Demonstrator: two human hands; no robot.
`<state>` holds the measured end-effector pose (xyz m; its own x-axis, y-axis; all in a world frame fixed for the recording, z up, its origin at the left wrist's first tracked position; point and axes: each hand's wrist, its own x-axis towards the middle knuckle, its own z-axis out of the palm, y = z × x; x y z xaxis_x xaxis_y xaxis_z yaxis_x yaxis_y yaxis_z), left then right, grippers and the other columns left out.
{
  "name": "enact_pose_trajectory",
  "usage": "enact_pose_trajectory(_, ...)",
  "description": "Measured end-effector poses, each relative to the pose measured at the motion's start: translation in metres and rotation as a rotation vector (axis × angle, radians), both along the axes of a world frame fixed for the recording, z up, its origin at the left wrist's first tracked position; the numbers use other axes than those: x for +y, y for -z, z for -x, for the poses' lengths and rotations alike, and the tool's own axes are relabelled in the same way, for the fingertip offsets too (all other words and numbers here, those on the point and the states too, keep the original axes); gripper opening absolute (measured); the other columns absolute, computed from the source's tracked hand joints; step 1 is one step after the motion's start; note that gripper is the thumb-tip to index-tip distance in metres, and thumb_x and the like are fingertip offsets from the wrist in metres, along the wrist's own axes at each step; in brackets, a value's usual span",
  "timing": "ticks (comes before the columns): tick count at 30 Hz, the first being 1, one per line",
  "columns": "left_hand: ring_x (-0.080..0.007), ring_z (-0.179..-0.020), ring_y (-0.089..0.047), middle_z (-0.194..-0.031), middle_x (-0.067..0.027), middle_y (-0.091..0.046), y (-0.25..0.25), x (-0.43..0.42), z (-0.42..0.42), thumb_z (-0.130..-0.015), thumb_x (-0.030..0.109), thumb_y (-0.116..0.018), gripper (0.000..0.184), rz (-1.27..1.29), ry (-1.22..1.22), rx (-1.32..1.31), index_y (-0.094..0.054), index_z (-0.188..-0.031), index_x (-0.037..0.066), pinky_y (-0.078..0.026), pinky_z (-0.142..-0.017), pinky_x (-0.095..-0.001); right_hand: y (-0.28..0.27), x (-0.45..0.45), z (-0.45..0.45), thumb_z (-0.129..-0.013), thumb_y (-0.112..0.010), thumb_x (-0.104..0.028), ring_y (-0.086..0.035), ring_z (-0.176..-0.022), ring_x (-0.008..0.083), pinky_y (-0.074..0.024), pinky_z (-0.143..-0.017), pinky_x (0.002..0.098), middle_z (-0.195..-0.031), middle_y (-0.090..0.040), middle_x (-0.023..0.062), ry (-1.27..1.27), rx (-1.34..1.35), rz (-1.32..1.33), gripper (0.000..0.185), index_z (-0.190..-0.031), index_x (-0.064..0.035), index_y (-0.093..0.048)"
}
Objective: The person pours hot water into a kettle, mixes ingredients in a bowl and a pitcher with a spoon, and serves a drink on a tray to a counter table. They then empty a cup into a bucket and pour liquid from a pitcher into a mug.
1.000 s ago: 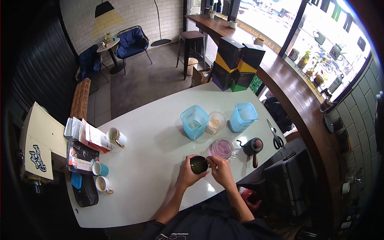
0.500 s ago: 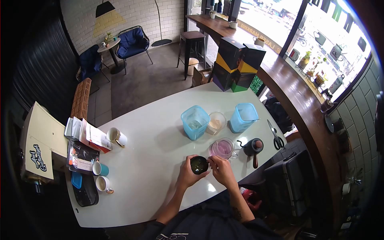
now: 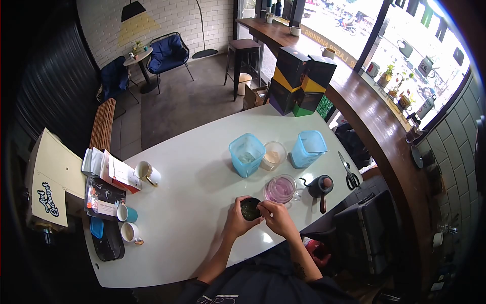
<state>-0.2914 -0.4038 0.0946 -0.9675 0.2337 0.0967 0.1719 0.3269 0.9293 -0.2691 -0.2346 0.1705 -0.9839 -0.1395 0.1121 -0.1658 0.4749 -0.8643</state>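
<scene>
My left hand is wrapped round a dark cup with dark green contents, near the table's front edge. My right hand is closed at the cup's right rim, its fingers pinched on something too small to make out. Just beyond it stands a glass cup of pink liquid. Behind that are a blue container, a small clear cup with beige contents, and a second blue container. A dark kettle sits to the right of the pink glass.
Scissors lie at the right edge of the white table. Black boxes are stacked at the back. On the left are a white mug, a teal cup, another mug and a black tray.
My right hand has shifted slightly left, and its fingers are now over the dark cup's right rim. My left hand and the cup have stayed in place.
</scene>
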Motion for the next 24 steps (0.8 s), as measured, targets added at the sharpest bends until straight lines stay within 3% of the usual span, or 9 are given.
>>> enact_pose_trajectory(9,-0.0288,-0.108,-0.065,-0.115,-0.0153,-0.064,0.001,0.002,-0.001,-0.061,0.025,-0.096,0.083,0.023,-0.025,0.0,-0.048,-0.126,0.003,-0.054,-0.091,-0.0407,0.009,0.0,0.003,-0.093,-0.061,-0.004,-0.067,-0.069,0.032,-0.0512,-0.063,0.0385,-0.08,-0.066,0.0186,0.184,0.148,-0.021,0.011,-0.097,0.005,-0.066)
enact_pose_trajectory(18,-0.0295,-0.108,-0.065,-0.117,-0.0161,-0.063,0.001,0.001,0.0,-0.06,0.021,-0.095,0.083,-0.018,-0.005,-0.008,-0.048,-0.127,0.003,-0.054,-0.091,-0.0411,0.009,-0.001,0.0,-0.093,-0.062,-0.004,-0.068,-0.072,0.0306,-0.0518,-0.066,0.0372,-0.082,-0.067,0.0187,0.034,0.038,-0.002,0.012,-0.099,0.0051,-0.066)
enact_pose_trajectory(24,-0.0283,-0.107,-0.065,-0.115,-0.0154,-0.064,0.004,0.002,0.0,-0.061,0.024,-0.095,0.084,-0.007,-0.015,-0.008,-0.048,-0.127,0.003,-0.053,-0.092,-0.041,0.006,0.004,0.001,-0.092,-0.061,-0.003,-0.067,-0.072,0.0328,-0.0513,-0.065,0.0375,-0.082,-0.066,0.0193,0.134,0.124,-0.074,0.009,-0.095,0.0047,-0.065)
